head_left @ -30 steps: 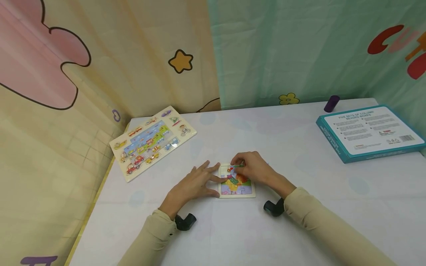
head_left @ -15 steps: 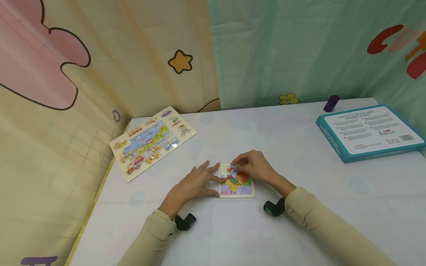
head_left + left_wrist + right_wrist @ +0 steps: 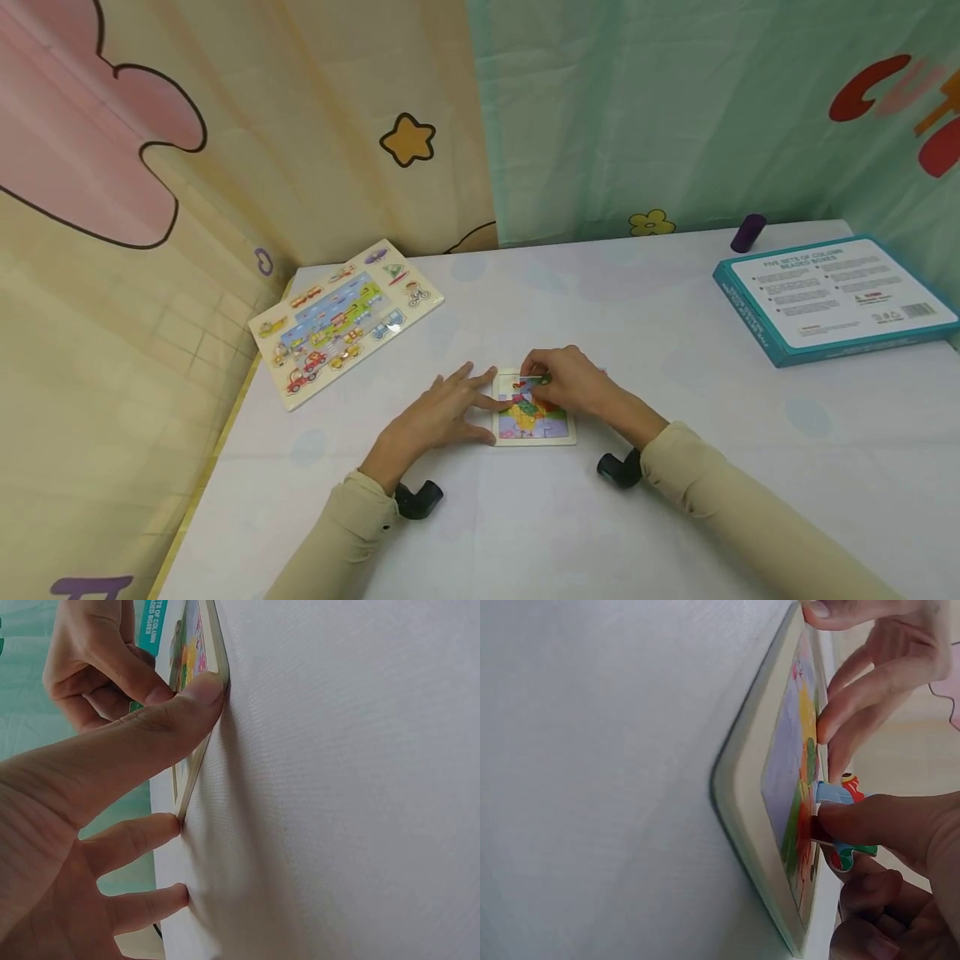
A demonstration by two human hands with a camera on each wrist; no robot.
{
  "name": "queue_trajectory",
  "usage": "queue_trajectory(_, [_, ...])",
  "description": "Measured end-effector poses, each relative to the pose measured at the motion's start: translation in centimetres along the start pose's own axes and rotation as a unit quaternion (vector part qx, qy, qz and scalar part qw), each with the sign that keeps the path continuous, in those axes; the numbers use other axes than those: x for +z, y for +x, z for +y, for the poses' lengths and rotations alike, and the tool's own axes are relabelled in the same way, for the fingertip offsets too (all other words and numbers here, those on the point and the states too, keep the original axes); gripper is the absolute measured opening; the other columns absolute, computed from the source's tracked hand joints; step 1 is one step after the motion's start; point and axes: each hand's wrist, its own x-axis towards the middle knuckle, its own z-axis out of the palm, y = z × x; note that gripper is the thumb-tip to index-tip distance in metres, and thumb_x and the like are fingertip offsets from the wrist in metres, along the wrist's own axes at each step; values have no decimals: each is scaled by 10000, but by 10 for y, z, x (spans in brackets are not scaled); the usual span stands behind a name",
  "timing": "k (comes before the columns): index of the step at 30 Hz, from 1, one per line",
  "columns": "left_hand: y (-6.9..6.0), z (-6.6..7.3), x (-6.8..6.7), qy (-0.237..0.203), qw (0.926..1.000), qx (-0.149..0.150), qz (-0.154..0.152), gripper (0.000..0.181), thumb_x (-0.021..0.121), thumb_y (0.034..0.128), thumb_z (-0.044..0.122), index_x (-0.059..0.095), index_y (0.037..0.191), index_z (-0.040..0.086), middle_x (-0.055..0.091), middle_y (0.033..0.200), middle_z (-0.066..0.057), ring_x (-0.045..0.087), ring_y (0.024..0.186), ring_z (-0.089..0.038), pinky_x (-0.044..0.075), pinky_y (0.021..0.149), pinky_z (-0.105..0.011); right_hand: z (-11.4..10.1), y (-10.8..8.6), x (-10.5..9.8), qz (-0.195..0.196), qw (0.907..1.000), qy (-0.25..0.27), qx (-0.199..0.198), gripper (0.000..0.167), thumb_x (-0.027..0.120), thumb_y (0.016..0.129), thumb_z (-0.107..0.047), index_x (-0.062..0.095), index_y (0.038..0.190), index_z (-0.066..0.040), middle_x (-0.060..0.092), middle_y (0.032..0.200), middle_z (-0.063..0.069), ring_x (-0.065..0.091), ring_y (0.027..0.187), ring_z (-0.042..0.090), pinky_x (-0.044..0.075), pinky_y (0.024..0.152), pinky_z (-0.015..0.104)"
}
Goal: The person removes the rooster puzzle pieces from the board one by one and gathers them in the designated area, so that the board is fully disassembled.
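Note:
A small framed puzzle (image 3: pixel 534 442) with a bird picture lies flat between the hands. The left hand (image 3: pixel 438 417) is spread at its left side; in the left wrist view the thumb (image 3: pixel 204 688) presses the frame's edge and another fingertip touches a corner. Pinched between thumb and fingers of the right hand (image 3: pixel 573 382) is a puzzle piece (image 3: pixel 838 793) in blue, red and green, tilted up over the upper part of the puzzle. Part of the picture is hidden behind the right hand.
A larger vehicle puzzle board (image 3: pixel 345 321) lies at the back left. At the back right are a teal and white box (image 3: pixel 840 296) and a purple cylinder (image 3: pixel 747 233). Patterned curtains stand behind and left of the white-covered table (image 3: pixel 525 533).
The right hand has shifted slightly, and the piece in its pinch now stands tilted up with its edge showing. The left hand has stayed in place.

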Motion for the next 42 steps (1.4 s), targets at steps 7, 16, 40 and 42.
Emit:
queue_trajectory(7, [0,0,1,-29,10000,21,-1,525,820,768,375,681,1267,294,355,1559,-69,194,1460,-413,218,1069,-713,4,-2,-1,146,9992,328,193,225,773,840,-103,728,1059,-125,735,868,-14,660,806,123,491,895,446])
queue_trajectory(16, [1,1,1,-124,9999,30,19,529,833,762,350,683,1265,288,349,1562,-65,190,1462,-410,210,1082,-700,16,-17,-10,744,9858,1214,894,155,808,809,-135,796,962,-112,751,890,5,658,868,142,512,719,304])
queue_trajectory(40, [0,-1,2,-157,9998,39,122,541,854,736,333,693,1250,282,356,1558,-71,197,1460,-414,207,1080,-704,69,-79,-62,1183,9663,775,2153,284,771,850,-207,764,1088,-51,740,1012,142,593,1021,278,481,716,286])
queue_trajectory(42, [0,-1,2,-182,9998,41,118,541,854,737,331,693,1251,280,356,1558,-73,195,1460,-414,205,1080,-705,69,-78,-62,1189,9674,689,2127,275,771,849,-202,767,1077,-50,738,1010,148,593,1005,280,479,707,291])
